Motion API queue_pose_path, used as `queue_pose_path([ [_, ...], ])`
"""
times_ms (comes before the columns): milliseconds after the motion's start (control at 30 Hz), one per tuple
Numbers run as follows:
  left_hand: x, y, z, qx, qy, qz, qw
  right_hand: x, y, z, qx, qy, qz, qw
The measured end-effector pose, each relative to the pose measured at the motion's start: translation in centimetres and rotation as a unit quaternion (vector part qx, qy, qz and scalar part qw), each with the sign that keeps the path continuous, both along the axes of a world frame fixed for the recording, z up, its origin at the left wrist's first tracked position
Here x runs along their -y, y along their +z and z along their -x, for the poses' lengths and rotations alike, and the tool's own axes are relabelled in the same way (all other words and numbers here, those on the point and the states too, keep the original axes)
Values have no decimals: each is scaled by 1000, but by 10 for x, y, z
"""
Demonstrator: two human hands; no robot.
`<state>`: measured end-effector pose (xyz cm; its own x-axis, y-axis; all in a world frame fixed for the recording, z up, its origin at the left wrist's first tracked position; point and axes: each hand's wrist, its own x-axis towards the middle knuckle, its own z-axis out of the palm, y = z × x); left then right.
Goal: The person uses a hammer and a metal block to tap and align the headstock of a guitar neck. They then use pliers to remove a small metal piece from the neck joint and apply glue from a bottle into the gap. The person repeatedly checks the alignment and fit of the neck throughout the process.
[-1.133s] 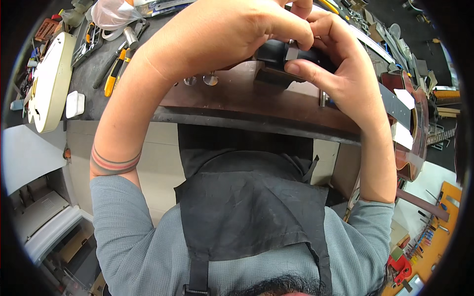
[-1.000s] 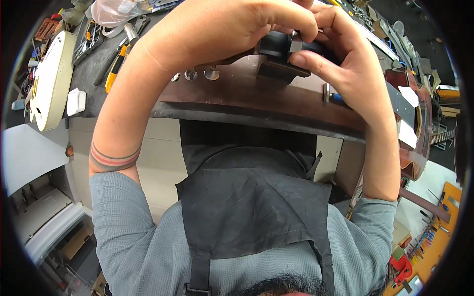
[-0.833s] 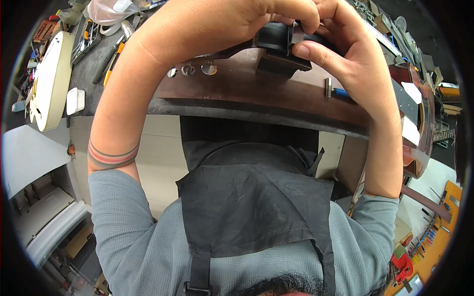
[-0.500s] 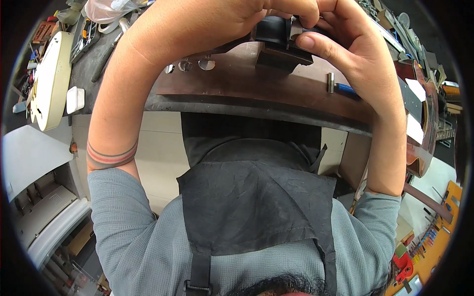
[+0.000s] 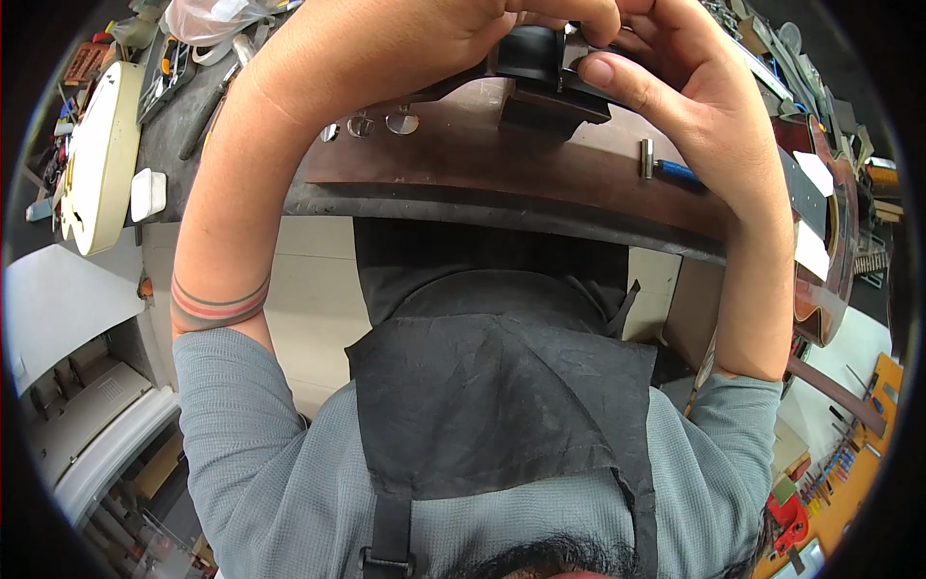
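Observation:
A dark guitar neck (image 5: 526, 53), with three chrome tuner knobs (image 5: 403, 121) toward its left, rests on a dark block (image 5: 550, 119) at the bench's top centre. My left hand (image 5: 473, 29) arches over the neck, its curled fingers at a small metal piece (image 5: 575, 46). From the right, my right hand (image 5: 690, 106) closes round that piece, thumb tip against it; some fingertips of both hands are hidden. A blue-handled tool with a steel head (image 5: 675, 170) lies below my right hand.
A cream guitar body (image 5: 101, 154), white tub (image 5: 148, 193), tray of tools (image 5: 169, 82) and plastic bag (image 5: 207, 19) lie left. A red-brown guitar (image 5: 820, 289) and piled metal parts (image 5: 781, 58) are right. The bench edge (image 5: 482, 207) runs below my hands.
The view has shifted, so bench, neck and both hands sit higher in the picture. My fingers have stayed at the small metal piece, with only slight movement.

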<state>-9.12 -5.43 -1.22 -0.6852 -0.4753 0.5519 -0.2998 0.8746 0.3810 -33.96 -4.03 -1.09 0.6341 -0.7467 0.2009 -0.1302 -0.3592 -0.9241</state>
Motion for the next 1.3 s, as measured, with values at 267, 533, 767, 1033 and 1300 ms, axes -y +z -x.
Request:
queue_pose_path([
  [267,0,-1,0,-15,-12,2,1000,9,-7,5,17,20,-6,1000],
  [533,-9,7,2,20,21,-4,1000,-8,10,-5,-90,-31,87,992],
  [767,-6,0,-2,-3,1,-22,1000,-5,6,-1,-135,-42,140,980],
  [1033,-11,10,1,13,1,-33,999,1,2,2,-120,-45,93,987],
  [1300,-4,0,-4,11,-15,50,999,-3,-8,4,-190,-78,251,946],
])
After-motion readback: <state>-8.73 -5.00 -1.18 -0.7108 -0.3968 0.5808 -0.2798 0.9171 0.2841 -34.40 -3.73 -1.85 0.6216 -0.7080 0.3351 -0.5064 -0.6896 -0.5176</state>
